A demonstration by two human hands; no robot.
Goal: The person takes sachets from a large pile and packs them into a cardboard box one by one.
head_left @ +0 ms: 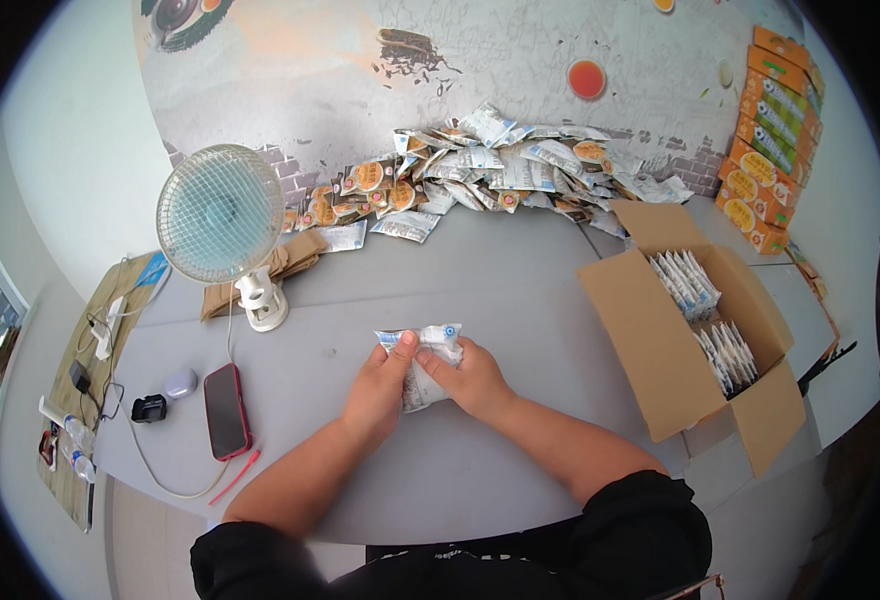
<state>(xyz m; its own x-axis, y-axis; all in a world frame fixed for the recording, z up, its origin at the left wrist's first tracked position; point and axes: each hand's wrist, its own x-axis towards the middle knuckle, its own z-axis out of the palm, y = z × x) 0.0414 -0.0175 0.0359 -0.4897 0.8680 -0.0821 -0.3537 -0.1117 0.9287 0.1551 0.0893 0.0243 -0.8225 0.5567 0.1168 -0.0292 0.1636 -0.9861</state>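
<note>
Between my two hands, over the near middle of the grey table, is a silvery-white sachet point(422, 388) with blue print. My left hand point(375, 385) is closed on its left side, thumb lying across the front. On the other side my right hand point(475, 380) grips it too, its thumb pressed on the face close to the left thumb. The fingers behind the sachet are hidden. To the right stands an open cardboard box point(650, 350) with two rows of similar sachets point(685, 283) packed upright inside.
A heap of loose sachets point(500, 170) lies along the wall. At left are a fan point(222, 215), folded brown cardboard point(295, 255), a red-edged phone point(228, 412), a small black case point(149, 408) and a cable. Orange cartons point(760, 180) are stacked at far right.
</note>
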